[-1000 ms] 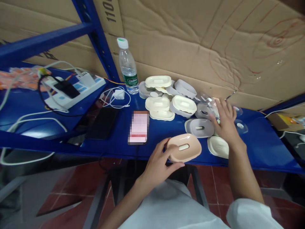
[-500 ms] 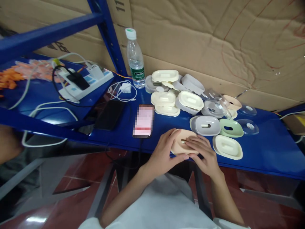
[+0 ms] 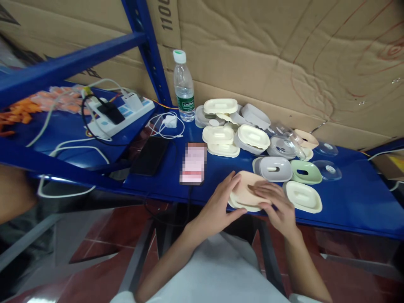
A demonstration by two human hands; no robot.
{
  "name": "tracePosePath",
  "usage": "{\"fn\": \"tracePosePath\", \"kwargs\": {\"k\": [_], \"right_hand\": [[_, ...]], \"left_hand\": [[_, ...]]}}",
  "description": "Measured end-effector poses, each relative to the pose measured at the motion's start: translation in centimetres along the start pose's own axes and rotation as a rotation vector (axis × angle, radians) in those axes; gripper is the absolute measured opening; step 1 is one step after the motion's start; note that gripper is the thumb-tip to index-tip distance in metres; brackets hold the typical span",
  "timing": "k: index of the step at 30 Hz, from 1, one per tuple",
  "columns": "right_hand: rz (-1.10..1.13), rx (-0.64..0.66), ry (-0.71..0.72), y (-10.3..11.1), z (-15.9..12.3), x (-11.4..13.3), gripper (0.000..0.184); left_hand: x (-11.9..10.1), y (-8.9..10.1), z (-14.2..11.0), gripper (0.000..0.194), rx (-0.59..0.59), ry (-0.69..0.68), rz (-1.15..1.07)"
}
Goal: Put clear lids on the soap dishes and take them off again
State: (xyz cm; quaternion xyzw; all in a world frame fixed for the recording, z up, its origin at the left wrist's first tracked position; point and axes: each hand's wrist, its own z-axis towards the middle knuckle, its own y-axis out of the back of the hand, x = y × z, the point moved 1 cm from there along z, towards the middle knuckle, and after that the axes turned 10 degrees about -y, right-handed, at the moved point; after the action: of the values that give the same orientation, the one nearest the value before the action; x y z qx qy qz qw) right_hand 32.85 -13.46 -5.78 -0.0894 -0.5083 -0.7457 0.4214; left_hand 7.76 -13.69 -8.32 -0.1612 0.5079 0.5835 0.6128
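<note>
A peach plastic shell [image 3: 244, 185] with rounded corners sits tilted over a cream base [image 3: 244, 206] at the table's front edge. My left hand [image 3: 217, 204] curves round the left side, fingers at the shell's edge and thumb along the front of the base. Gripping the shell from the right, my right hand [image 3: 277, 206] has its fingers across the top and thumb under the front edge; its fingers partly cover the central slot. Close by lie a grey slotted shell [image 3: 280, 163], a green slotted shell [image 3: 311, 178] and a cream tray [image 3: 303, 197].
Behind are stacked cream trays [image 3: 217, 134], grey shells [image 3: 255, 115] and clear covers [image 3: 326, 168]. Left of them stand a water bottle [image 3: 184, 90], a lit phone [image 3: 194, 162], a dark flat device [image 3: 150, 155], a white charger cable [image 3: 167, 124] and a power strip [image 3: 126, 118].
The peach shell has shifted slightly right and tilted, showing more of the cream base along its front. My right hand has moved with it; the camera view has shifted slightly.
</note>
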Motion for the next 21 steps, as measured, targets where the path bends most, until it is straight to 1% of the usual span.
{"fn": "tracePosePath", "kwargs": {"k": [2, 4, 7, 9, 11, 13, 15, 19, 21], "right_hand": [[-0.032, -0.056, 0.009, 2.0, 1.3, -0.6, 0.030], [-0.135, -0.161, 0.002, 4.4, 3.3, -2.1, 0.027], [-0.347, -0.315, -0.055, 8.0, 7.1, -6.2, 0.025], [-0.428, -0.369, -0.092, 9.9, 9.8, -9.3, 0.027], [-0.456, -0.385, -0.098, 11.1, 12.1, -12.1, 0.032], [-0.466, -0.369, -0.085, 11.4, 13.8, -14.1, 0.038], [-0.478, -0.320, -0.085, 11.1, 14.7, -15.2, 0.045], [-0.504, -0.226, -0.164, 9.7, 15.6, -15.5, 0.056], [-0.512, -0.197, -0.185, 9.3, 16.0, -15.1, 0.058]], "left_hand": [[0.1, 0.1, -0.3, 0.097, -0.002, 0.013, 0.038], [0.1, 0.2, -0.5, 0.083, -0.005, 0.021, 0.089], [0.0, 0.2, -0.7, 0.058, -0.004, -0.010, 0.176], [-0.1, 0.3, -0.7, 0.052, 0.005, -0.033, 0.233], [-0.3, 0.3, -0.7, 0.051, 0.019, -0.039, 0.277], [-0.3, 0.4, -0.7, 0.051, 0.032, -0.030, 0.300], [-0.3, 0.4, -0.6, 0.050, 0.012, -0.001, 0.312], [-0.3, 0.4, -0.7, 0.048, -0.089, 0.071, 0.375], [-0.4, 0.3, -0.7, 0.048, -0.100, 0.085, 0.399]]}}
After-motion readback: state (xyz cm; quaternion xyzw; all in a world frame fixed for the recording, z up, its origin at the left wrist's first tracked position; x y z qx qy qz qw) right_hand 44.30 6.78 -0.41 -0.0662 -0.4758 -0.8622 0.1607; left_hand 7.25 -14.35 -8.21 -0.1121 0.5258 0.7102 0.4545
